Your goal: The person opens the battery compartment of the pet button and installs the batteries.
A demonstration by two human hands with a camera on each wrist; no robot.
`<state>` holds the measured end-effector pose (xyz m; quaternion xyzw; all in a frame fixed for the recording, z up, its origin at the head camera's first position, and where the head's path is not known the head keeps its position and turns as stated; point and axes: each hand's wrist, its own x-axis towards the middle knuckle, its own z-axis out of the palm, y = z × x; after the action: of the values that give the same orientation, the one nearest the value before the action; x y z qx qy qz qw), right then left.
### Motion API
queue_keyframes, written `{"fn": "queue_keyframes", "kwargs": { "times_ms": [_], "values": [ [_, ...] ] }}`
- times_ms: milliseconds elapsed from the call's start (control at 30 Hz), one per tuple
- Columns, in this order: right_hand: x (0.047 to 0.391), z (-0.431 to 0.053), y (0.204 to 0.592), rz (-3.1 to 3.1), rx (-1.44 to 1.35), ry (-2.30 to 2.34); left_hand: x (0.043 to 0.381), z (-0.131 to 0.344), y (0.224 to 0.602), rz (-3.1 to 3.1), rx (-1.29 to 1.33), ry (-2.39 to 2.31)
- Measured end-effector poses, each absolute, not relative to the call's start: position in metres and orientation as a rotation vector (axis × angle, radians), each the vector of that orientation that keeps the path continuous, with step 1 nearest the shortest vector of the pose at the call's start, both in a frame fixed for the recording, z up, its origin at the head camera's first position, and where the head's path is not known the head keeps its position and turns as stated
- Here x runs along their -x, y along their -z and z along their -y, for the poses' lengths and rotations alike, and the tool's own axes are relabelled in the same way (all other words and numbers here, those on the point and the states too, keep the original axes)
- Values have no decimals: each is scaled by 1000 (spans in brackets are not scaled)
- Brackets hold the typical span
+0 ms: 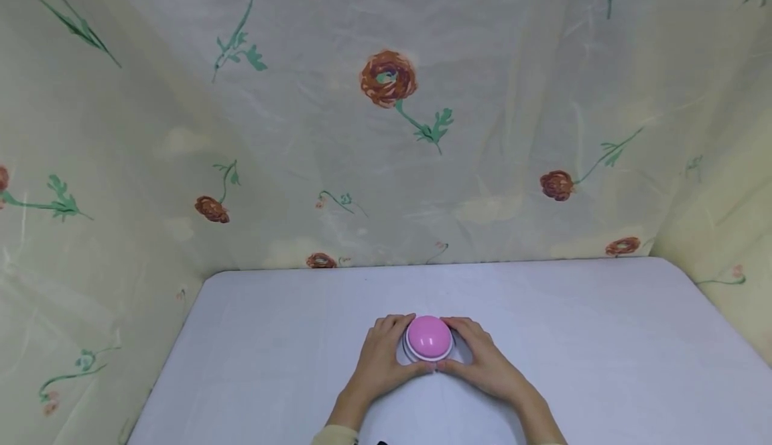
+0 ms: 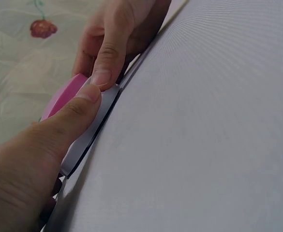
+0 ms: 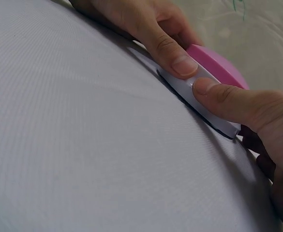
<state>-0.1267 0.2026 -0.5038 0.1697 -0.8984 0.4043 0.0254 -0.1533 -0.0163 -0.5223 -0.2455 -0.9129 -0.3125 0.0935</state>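
Observation:
A round push button with a glossy pink dome (image 1: 429, 338) and a white base (image 2: 85, 140) sits near the front middle of the table. My left hand (image 1: 381, 354) grips its left side, fingers round the far edge and thumb on the near side. From the right, my right hand (image 1: 490, 364) grips it the same way. In the right wrist view both thumbs press the white wall of the base (image 3: 181, 91), their tips nearly meeting. A dark line runs along the bottom edge of the base. The fingers behind the button are partly hidden.
The table (image 1: 289, 338) has a white cloth cover and rounded far corners. Behind it and at both sides hang pale curtains (image 1: 494, 116) printed with red-brown flowers and green stems. A beige sleeve (image 1: 336, 435) shows at the left wrist.

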Motion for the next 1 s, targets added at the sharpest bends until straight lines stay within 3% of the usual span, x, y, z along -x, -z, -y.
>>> {"fn": "queue_keyframes", "kwargs": {
  "times_ms": [1000],
  "values": [
    [119, -223, 500, 2774, -490, -1131, 153, 13, 516, 2745, 704, 956]
  ]
}}
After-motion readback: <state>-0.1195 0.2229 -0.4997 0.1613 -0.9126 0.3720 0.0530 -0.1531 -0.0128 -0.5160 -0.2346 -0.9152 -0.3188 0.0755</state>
